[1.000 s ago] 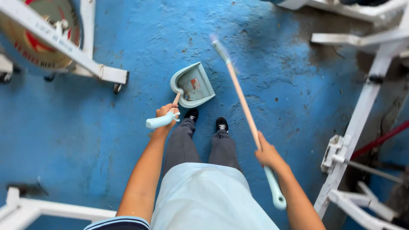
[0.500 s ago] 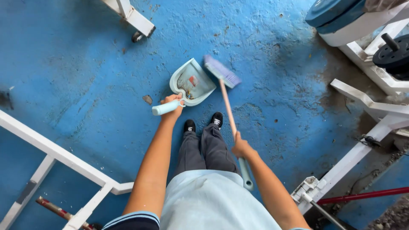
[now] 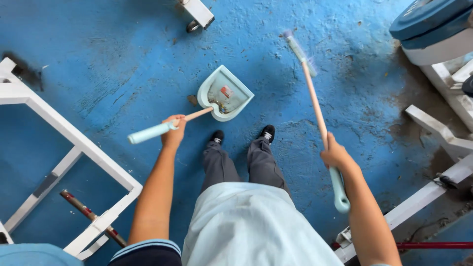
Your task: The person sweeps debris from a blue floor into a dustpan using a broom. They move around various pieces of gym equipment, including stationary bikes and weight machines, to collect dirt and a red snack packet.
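Gripping dustpan [image 3: 224,94] handle, left hand [image 3: 173,132] clenched, pan flat mid-frame to catch debris; right hand [image 3: 335,155] clenched on broom [image 3: 315,106], head raised upper right.

Pale mint dustpan [image 3: 225,93]; tan-handled broom [image 3: 315,106]; blue floor [image 3: 123,59].

A worn blue-painted floor [image 3: 123,59] is seen, its coating scuffed and chipped, with bare brownish patches toward three o'clock. A white metal frame [image 3: 74,143] is set at eight o'clock, a rusty bar [image 3: 88,216] lying beneath it. White frame beams [image 3: 438,143] are found at four o'clock, stacked blue discs [image 3: 428,19] at one o'clock, and a white wheeled foot [image 3: 197,12] at twelve o'clock. Even daylight is cast.
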